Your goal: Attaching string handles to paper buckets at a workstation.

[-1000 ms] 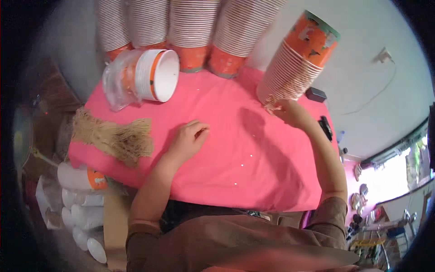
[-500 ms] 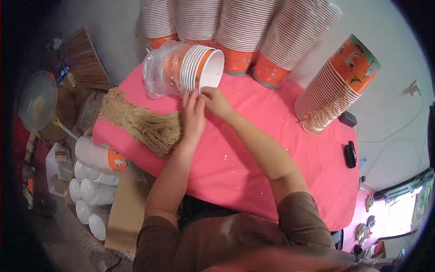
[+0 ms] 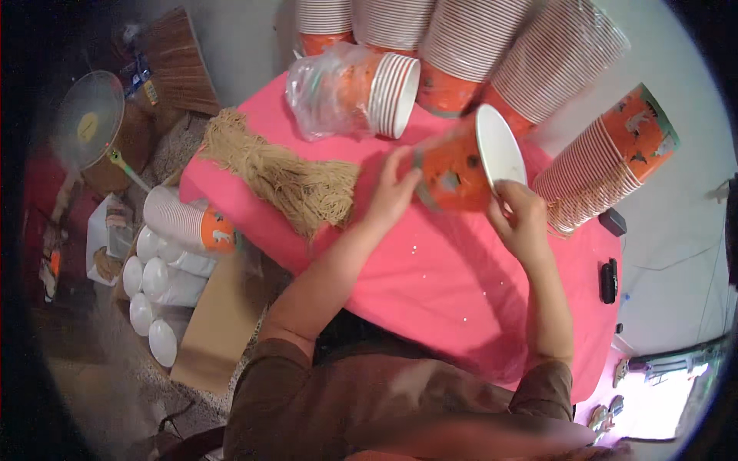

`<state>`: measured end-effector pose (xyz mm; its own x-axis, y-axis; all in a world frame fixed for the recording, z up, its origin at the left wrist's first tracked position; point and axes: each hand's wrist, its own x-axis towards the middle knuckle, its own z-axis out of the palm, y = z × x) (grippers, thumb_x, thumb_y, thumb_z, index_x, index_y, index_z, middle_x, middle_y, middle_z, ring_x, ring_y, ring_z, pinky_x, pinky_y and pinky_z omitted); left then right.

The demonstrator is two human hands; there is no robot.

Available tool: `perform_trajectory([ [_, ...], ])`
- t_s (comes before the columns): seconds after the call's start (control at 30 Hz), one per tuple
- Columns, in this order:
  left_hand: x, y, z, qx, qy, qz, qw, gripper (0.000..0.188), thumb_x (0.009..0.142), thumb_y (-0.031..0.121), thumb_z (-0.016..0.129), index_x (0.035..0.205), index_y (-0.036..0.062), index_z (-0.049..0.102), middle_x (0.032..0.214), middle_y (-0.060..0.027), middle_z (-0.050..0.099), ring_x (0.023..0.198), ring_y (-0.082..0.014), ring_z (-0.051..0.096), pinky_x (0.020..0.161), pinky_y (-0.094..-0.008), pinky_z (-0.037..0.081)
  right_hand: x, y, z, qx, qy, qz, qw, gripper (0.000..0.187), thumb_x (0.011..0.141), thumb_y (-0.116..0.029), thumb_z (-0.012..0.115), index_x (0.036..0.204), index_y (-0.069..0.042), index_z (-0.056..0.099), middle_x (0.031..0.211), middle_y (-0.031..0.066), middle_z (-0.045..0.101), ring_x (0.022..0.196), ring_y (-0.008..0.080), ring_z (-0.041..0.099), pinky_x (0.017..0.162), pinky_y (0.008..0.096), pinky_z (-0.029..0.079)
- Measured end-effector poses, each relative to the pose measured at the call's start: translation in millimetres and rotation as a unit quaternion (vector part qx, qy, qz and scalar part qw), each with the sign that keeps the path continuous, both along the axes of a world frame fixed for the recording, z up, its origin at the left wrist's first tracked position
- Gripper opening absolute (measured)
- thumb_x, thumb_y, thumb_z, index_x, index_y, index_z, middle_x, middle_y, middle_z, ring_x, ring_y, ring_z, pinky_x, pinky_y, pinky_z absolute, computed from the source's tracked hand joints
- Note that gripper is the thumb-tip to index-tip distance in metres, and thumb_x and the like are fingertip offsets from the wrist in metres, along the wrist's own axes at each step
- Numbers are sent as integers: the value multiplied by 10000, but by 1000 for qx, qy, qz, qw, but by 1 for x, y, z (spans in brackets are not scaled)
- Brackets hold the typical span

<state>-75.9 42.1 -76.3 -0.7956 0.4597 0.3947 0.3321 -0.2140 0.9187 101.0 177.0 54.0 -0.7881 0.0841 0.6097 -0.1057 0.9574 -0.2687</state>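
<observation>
A large orange paper cup [image 3: 453,173] with a printed pattern and white inside is tilted above the table, its mouth turned up and right. My right hand [image 3: 523,219] pinches its rim, thumb and fingers closed on the edge. At the cup's base is my left hand [image 3: 390,192], fingers apart; whether they touch the cup is hard to tell through the blur. Behind lies a short nested stack of the same cups [image 3: 393,96] on its side, partly in a clear plastic bag [image 3: 311,92]. A bundle of tan string [image 3: 284,177] lies left of my left hand.
Tall wrapped cup stacks [image 3: 469,38] line the back of the pink-covered table [image 3: 430,300]. Another cup stack [image 3: 596,165], draped with strings, leans at the right, near a small black object [image 3: 609,280]. Down left, a cardboard box [image 3: 219,323] holds white cups [image 3: 163,342].
Both hands have moved right. One cup has come off the bagged stack and is now held by its rim in my right hand. The whole view has shifted slightly.
</observation>
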Motion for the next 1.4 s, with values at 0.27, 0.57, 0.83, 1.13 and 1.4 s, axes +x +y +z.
perform_trajectory([
  [0.27,-42,-16,81,-92,372,193,903,343,829,168,653,1161,90,612,1309,-180,509,1281,-357,416,1080,-457,318,43,-19,8,58,-63,25,996,138,700,-66,681,812,-40,604,691,110,585,663,296,603,592,409,480],
  [0.57,-161,20,127,-320,436,233,808,437,929,435,497,1283,197,596,1392,-83,506,1378,-357,302,1139,-523,138,53,-12,8,92,-97,11,991,145,727,-105,671,833,-53,588,723,104,573,714,295,595,624,418,493],
  [0.83,-236,8,96,-272,370,232,858,345,895,315,459,1105,136,666,1129,-134,652,1076,-336,584,952,-444,429,53,-6,9,89,-94,36,991,118,717,-55,666,805,-39,589,698,103,580,682,293,592,609,413,483],
  [1.13,-186,14,106,-163,378,29,911,341,933,239,512,1205,42,571,1130,-184,635,1075,-344,585,954,-414,432,43,2,-4,109,-94,62,988,185,754,-124,671,893,-57,568,759,88,584,720,288,606,614,412,492],
  [1.4,-152,-17,138,-146,569,251,769,497,932,312,507,1382,110,441,1439,-134,424,1324,-307,397,1114,-490,231,55,17,13,97,-123,47,987,444,622,-159,797,1019,-66,621,897,96,608,927,296,581,875,447,449],
])
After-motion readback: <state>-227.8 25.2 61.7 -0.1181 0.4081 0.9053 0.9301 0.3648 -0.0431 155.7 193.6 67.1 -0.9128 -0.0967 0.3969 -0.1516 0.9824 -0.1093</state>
